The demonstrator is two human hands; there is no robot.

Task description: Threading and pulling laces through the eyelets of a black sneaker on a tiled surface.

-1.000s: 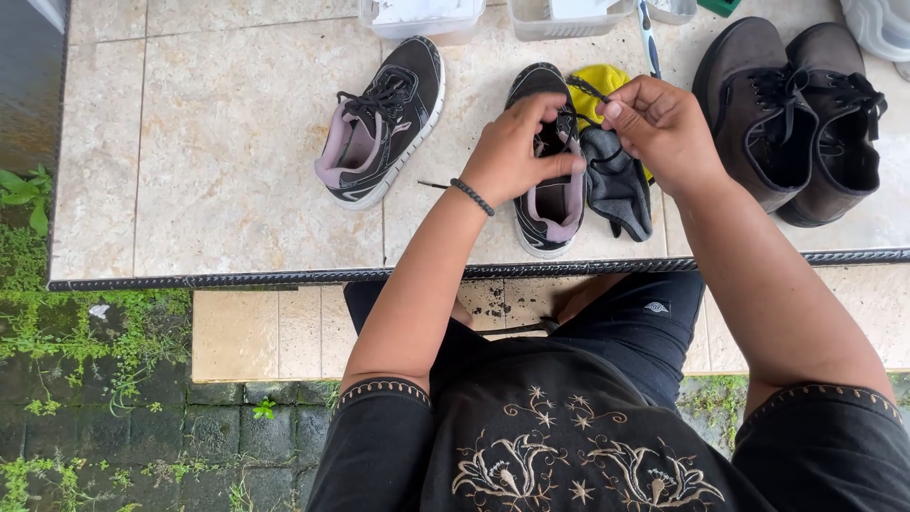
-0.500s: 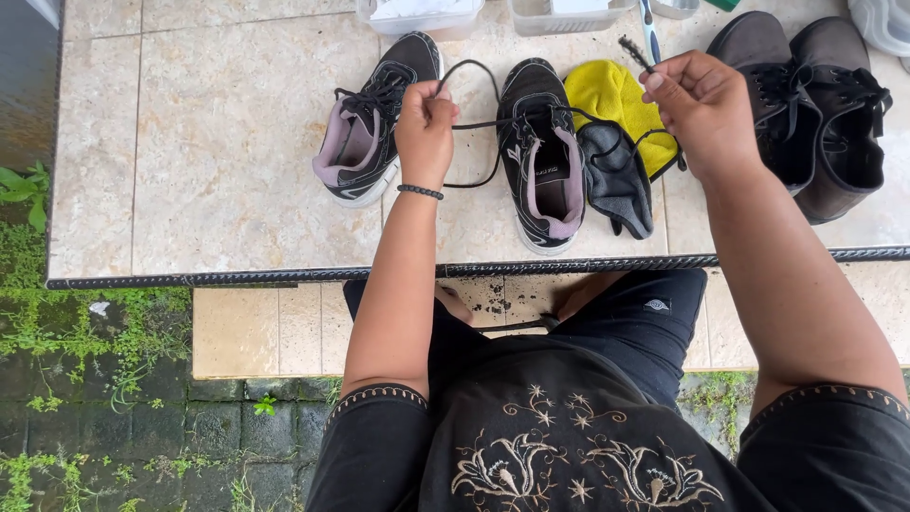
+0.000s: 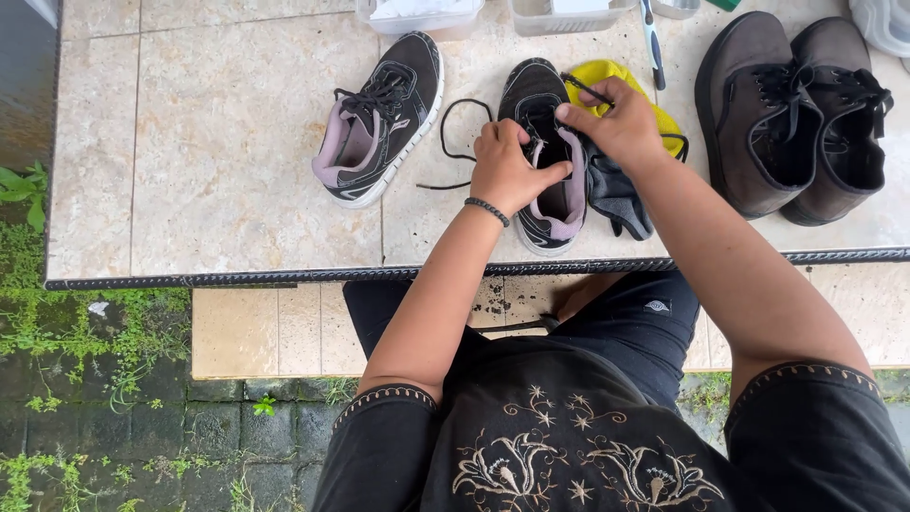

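A black sneaker with a pink lining (image 3: pixel 540 95) lies on the tiled table (image 3: pixel 237 171) in front of me. My left hand (image 3: pixel 507 171) rests on its middle and holds it down. My right hand (image 3: pixel 616 118) pinches the end of the black shoelace (image 3: pixel 455 123) at the shoe's eyelets. The lace loops out on the tiles to the left of the shoe. The matching sneaker (image 3: pixel 379 118) lies further left, laced. A dark grey cloth (image 3: pixel 616 194) and a yellow cloth (image 3: pixel 616 76) lie under my right hand.
A pair of dark brown lace-up shoes (image 3: pixel 796 114) stands at the right. Clear plastic containers (image 3: pixel 417 14) and a pen-like tool (image 3: pixel 652 38) sit along the far edge. Below the table edge are my lap, a tiled step and mossy pavement (image 3: pixel 95 379).
Both hands had pulled the lace out wide, left hand to the left and right hand up to the right. Now they have come back together onto the sneaker.
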